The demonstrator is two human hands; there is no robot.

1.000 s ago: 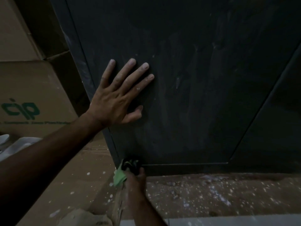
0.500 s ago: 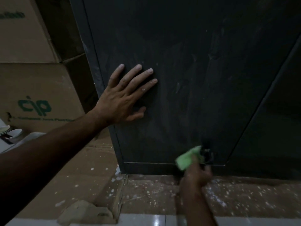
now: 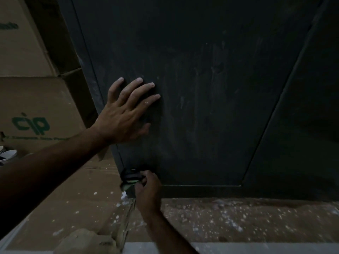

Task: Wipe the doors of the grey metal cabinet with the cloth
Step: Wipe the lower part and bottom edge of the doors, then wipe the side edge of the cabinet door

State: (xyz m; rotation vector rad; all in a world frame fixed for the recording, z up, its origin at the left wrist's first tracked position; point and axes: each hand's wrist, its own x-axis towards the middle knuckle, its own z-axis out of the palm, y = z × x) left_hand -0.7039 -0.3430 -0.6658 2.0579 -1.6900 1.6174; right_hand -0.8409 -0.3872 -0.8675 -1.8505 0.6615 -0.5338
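At the door's lower left corner: right hand [image 3: 148,186] closed around the cloth [image 3: 132,177], pressing it to the cabinet door [image 3: 201,107] | left hand [image 3: 122,116] flat on the same door higher up, fingers spread, holding nothing | cloth mostly hidden, dark with a green edge | cardboard box [image 3: 36,110] left of cabinet | paint-speckled floor [image 3: 238,220] below.

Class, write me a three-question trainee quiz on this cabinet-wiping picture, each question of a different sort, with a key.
1. True or false: the left hand lies flat on the cabinet door.
2. Which hand grips the cloth? A) left B) right C) neither
3. Fill in: the right hand works at the door's bottom ____ corner.

Key: 1 true; 2 B; 3 left.
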